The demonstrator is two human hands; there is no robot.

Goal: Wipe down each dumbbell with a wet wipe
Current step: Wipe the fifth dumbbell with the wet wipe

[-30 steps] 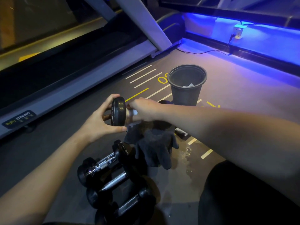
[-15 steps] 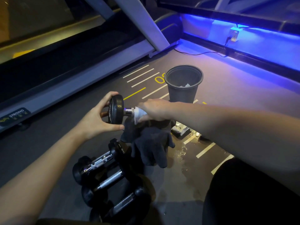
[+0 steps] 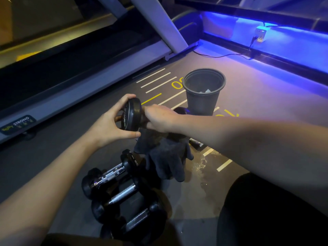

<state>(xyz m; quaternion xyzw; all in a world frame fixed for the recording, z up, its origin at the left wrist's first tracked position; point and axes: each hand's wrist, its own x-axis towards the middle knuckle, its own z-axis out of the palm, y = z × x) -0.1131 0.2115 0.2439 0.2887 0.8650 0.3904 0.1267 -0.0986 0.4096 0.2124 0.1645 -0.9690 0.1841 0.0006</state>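
I hold a black dumbbell [image 3: 132, 115] off the floor in the middle of the view. My left hand [image 3: 111, 124] grips its near round head, thumb below and fingers over the top. My right hand [image 3: 159, 118] is curled round the handle right against that head; the wet wipe seen earlier is hidden inside the fist. The dumbbell's far head [image 3: 181, 110] shows dimly past my right wrist. Three more black dumbbells with chrome handles [image 3: 115, 173] lie side by side on the floor below my hands.
A dark bin [image 3: 204, 96] with a scrap of white inside stands just beyond my right hand. Dark gloves [image 3: 166, 157] lie on the floor under the held dumbbell, beside a wet patch [image 3: 204, 167]. A treadmill frame [image 3: 74, 86] runs along the left.
My right hand has slid left along the handle, from mid-handle to tight against the head that my left hand grips. The white wipe, visible half a second ago, is now covered.
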